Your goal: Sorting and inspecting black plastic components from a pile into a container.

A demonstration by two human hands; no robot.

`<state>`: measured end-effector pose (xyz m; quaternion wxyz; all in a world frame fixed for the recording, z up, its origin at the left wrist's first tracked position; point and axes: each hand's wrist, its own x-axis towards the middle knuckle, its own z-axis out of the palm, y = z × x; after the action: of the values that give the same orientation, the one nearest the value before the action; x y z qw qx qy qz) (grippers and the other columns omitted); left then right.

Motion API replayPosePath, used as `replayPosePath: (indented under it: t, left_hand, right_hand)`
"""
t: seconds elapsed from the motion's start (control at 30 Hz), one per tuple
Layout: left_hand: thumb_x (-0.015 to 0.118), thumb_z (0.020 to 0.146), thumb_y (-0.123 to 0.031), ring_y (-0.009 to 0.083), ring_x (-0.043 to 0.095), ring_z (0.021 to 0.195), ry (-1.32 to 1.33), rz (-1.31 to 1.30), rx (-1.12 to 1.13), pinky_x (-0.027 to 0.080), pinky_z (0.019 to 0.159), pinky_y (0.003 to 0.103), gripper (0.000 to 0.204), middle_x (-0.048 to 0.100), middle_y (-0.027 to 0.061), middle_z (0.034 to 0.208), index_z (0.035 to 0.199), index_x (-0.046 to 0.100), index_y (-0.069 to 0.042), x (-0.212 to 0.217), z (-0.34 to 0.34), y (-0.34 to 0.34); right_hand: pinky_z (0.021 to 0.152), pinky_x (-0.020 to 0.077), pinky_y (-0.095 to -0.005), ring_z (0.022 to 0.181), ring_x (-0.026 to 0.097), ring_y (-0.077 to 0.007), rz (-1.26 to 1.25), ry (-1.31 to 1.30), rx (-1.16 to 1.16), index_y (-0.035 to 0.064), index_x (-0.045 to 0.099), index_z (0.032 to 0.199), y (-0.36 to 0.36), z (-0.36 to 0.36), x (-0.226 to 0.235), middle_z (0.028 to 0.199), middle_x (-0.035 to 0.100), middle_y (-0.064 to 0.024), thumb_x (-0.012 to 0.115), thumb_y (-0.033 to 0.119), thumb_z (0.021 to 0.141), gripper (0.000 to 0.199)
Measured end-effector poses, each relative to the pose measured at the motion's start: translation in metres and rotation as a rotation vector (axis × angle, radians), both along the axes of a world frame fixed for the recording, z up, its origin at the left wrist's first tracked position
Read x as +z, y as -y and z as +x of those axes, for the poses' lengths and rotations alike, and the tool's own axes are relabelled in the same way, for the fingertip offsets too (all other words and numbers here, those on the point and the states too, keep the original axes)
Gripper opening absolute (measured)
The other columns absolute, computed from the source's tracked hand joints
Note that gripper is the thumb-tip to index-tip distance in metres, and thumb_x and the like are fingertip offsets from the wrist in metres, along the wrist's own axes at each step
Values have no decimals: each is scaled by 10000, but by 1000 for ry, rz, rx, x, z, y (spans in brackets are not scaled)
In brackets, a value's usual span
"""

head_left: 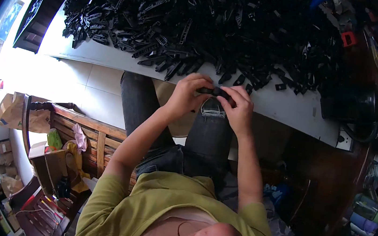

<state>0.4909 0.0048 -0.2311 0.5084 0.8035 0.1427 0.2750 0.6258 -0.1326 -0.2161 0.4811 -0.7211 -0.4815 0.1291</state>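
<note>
Between my two hands, at the near edge of the table, are small black plastic parts (216,91). My left hand (189,92) pinches one end with thumb and fingers, and my right hand (238,104) pinches the other end. The ends nearly meet in the middle; whether they are joined I cannot tell. Just beyond my hands, a large heap of similar black plastic parts (186,23) covers most of the white table (285,104). Several loose pieces lie along the heap's near side, close to my fingers.
A black plastic crate (44,10) stands at the table's far left. To the right are a black container (350,107) and a red plastic piece (348,39). A wooden bench (100,147) with a cardboard box (53,169) stands at my left. My legs extend under the table edge.
</note>
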Motion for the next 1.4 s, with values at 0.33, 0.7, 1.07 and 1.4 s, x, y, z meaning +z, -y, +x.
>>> replayPosePath:
  t: [0.33,0.7,1.07,1.4]
  left_hand:
    - [729,677,20,258,640,946,-133,159,-60,526,789,347,288,655,91,1028,957,710,-44,5,0,-18]
    - [757,671,-48,269,621,951,-78,206,-112,513,803,349,283,653,108,1011,942,684,-21,-8,-7,-18]
    - [673,782,-165,343,545,845,-121,461,181,467,703,422,275,526,127,870,996,550,-42,9,51,13]
    - [668,705,-71,304,553,849,-149,538,213,477,720,394,250,535,111,882,928,559,-38,6,46,17]
  right_hand:
    - [612,477,-345,691,609,-235,-247,176,84,41,703,990,4,23,16,795,620,-89,773,124,727,284]
    - [546,452,-295,624,577,-184,-89,226,82,37,698,1009,-5,6,-2,764,609,-77,771,124,741,291]
    - [626,517,-413,778,615,-323,-317,650,-402,87,545,1015,-20,5,-10,936,508,-106,624,187,884,183]
    - [735,499,-280,910,599,-176,55,137,-483,60,566,1233,-4,18,-15,1064,584,-95,558,64,924,309]
